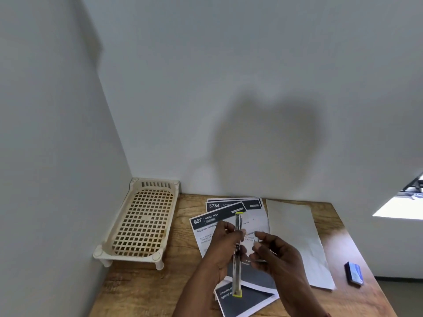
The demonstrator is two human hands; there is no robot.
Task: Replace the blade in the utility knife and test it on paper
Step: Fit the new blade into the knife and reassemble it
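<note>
Gripping the utility knife (pixel 237 277) around its middle, the left hand (pixel 223 245) is holding it up on end above the printed sheets (pixel 206 225). Its fingers are curling round the silver body, and a yellow-green cap is showing at each end. The right hand (pixel 274 255) is hovering over the same sheets, just right of the knife. Its fingers (pixel 257 247) are pinching together on a thin grey piece (pixel 260 261), too blurred to tell whether it is a blade.

The printed sheets are lying fanned on the wooden tabletop (pixel 142 289). Blank paper (pixel 297 236) is lying just right of them. A small blue box (pixel 354 274) is sitting farther right, well apart. A cream plastic rack (pixel 142 223) is standing left of the sheets, in the wall corner.
</note>
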